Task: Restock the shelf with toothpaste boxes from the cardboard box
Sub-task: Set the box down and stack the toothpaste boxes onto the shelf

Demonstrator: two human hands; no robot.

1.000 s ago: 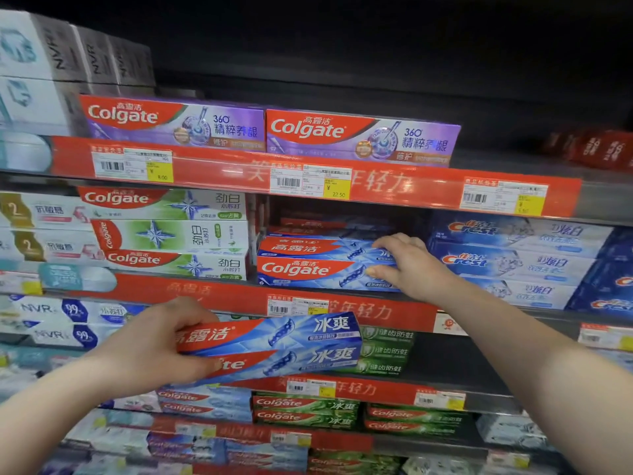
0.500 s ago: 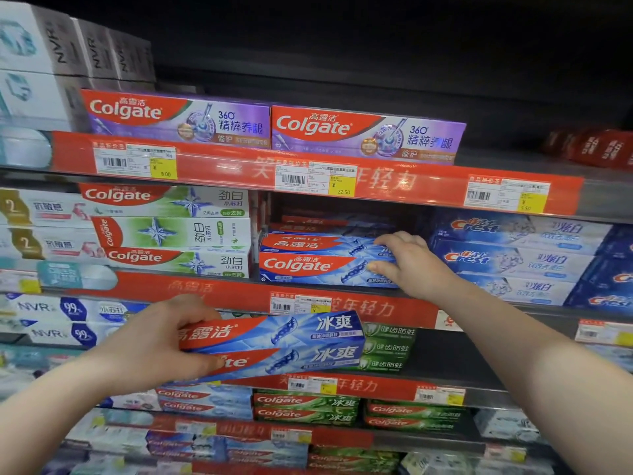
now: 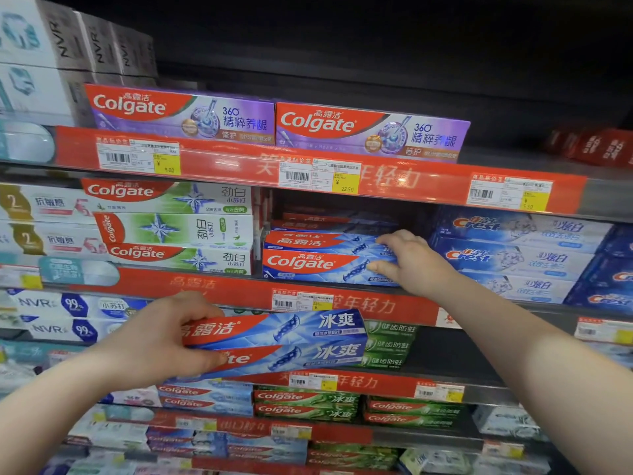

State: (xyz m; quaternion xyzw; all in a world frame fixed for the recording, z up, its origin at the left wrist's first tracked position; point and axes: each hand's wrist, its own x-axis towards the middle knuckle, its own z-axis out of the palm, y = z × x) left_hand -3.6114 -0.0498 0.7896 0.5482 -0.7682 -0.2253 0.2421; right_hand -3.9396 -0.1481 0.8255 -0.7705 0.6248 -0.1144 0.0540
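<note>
Blue boxes [image 3: 291,341] stay in left hand [image 3: 150,341], right hand [image 3: 414,262] holding shelved stack [image 3: 318,258].

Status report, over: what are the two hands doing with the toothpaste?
Left hand grips a blue Colgate pack, not yet shelved. Right hand grips the end of the shelved blue Colgate boxes. Slot above them looks free.

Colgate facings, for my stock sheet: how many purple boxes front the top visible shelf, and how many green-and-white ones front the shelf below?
Purple boxes: 2
Green-and-white boxes: 3
Total: 5
</note>
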